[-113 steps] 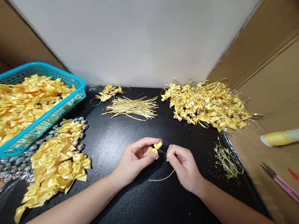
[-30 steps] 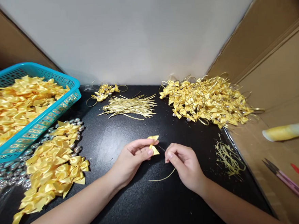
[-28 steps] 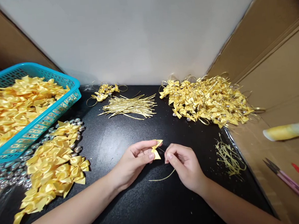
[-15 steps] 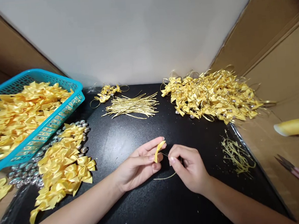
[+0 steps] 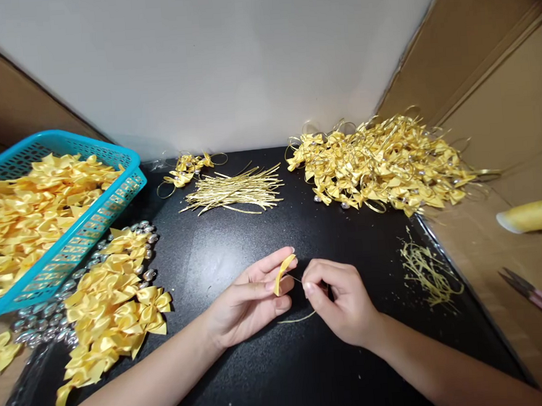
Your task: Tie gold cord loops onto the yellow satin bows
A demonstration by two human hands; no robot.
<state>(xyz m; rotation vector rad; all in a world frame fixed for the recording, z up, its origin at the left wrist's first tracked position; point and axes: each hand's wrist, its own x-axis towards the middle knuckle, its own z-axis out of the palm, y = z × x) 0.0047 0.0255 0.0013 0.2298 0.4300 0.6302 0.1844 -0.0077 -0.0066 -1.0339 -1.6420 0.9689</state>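
Between its thumb and fingers my left hand [image 5: 254, 297] holds a yellow ribbon bow [image 5: 283, 275], seen edge-on. My right hand [image 5: 340, 300] is closed in a pinch just to the right, on a thin cord [image 5: 295, 278] that stretches to the back of the bow. A loose length of gold cord [image 5: 298, 319] trails below the right hand towards the left. What else sits inside the right fist is hidden.
A blue basket [image 5: 125, 176] of yellow bows stands left, beside loose bows [image 5: 106, 307] and silver beads [image 5: 47, 320]. Gold cords [image 5: 233, 190] lie mid-back; looped bows [image 5: 380, 164] are piled back right. Thread scraps [image 5: 427, 275], scissors [image 5: 537, 299] and a yellow roll [image 5: 534, 214] lie right.
The view has shifted slightly. Both hands keep their grips, and the cord between the bow and my right hand shows a little longer.
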